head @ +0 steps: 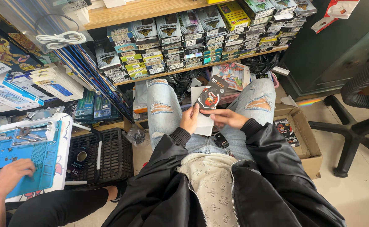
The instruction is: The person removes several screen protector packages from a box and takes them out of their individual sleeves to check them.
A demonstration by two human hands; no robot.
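Observation:
I sit with my legs in torn pale jeans (161, 109) stretched toward a low shelf. My left hand (190, 120) grips a black phone case with a red printed figure (207, 98) by its lower edge, over a white flat package (201, 124) resting on my lap. My right hand (228, 117) lies flat beside it, fingers pinching the case's lower right side. A black key fob (221, 140) rests on my lap just below the hands.
Stacked small boxes (193, 40) fill the wooden shelf ahead. A black crate (113, 155) stands at left, a cardboard box (302, 138) at right, an office chair base (352, 134) beyond it. Another person's hand (10, 174) rests on a blue work mat (29, 159).

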